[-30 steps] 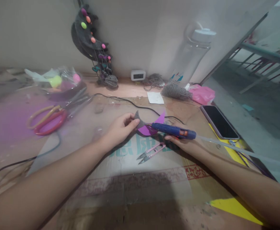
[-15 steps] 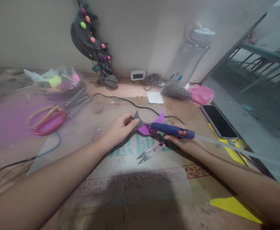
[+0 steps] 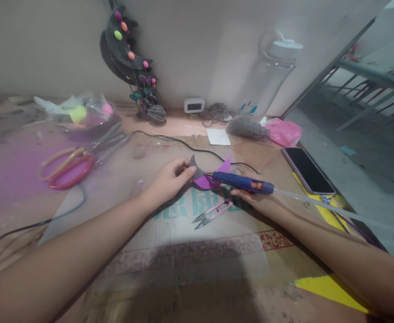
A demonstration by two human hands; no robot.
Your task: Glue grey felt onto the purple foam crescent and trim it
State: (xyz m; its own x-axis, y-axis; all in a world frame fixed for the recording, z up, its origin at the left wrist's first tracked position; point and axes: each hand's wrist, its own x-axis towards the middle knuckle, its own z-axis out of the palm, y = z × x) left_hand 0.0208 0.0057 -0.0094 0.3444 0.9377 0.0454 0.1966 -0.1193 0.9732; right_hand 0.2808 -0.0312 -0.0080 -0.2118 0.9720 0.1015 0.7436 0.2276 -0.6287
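Note:
Between the thumb and fingers of my left hand (image 3: 175,178) is a small grey felt piece (image 3: 197,172) with a pointed tip. My right hand (image 3: 247,196) grips a blue hot glue gun (image 3: 240,181), its handle mostly hidden from view. The gun's nozzle points left and meets the grey felt, or comes very close to it. A long clear glue stick (image 3: 304,198) sticks out of its back end. Behind and below the nozzle shows a purple crescent-shaped piece (image 3: 207,181). Pink-handled thread snips (image 3: 213,213) lie just below the hands.
Red-and-tan-handled scissors (image 3: 71,167) lie at left, near a plastic bag of pom-poms (image 3: 79,112). A black cord (image 3: 183,144) crosses the table behind my hands. Grey yarn (image 3: 247,128), a clear bottle (image 3: 271,76) and a phone (image 3: 308,170) are at right. A decorated grey moon (image 3: 123,49) hangs by the wall.
Both hands, the glue gun and the felt piece hold almost the same positions. The view has shifted very slightly.

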